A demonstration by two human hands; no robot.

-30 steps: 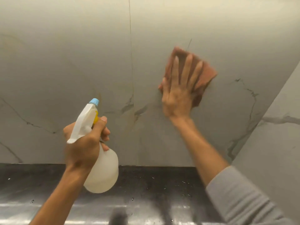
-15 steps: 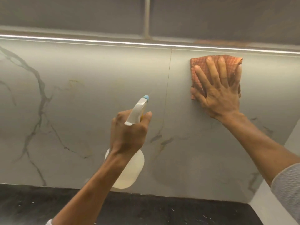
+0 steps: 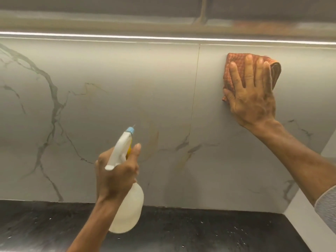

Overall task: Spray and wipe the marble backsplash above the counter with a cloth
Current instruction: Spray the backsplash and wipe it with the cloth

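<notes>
The right hand (image 3: 251,99) lies flat with fingers spread, pressing the cloth (image 3: 231,75) high on the backsplash (image 3: 109,91). The left hand (image 3: 116,176) grips the bottle (image 3: 127,211), nozzle toward the marble, above the counter (image 3: 200,230).

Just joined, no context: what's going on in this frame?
A person is cleaning a marble backsplash above a dark counter. The right hand presses a folded orange cloth flat against the wall near its top edge, right of the panel seam. The left hand grips a spray bottle, nozzle aimed at the wall.
</notes>
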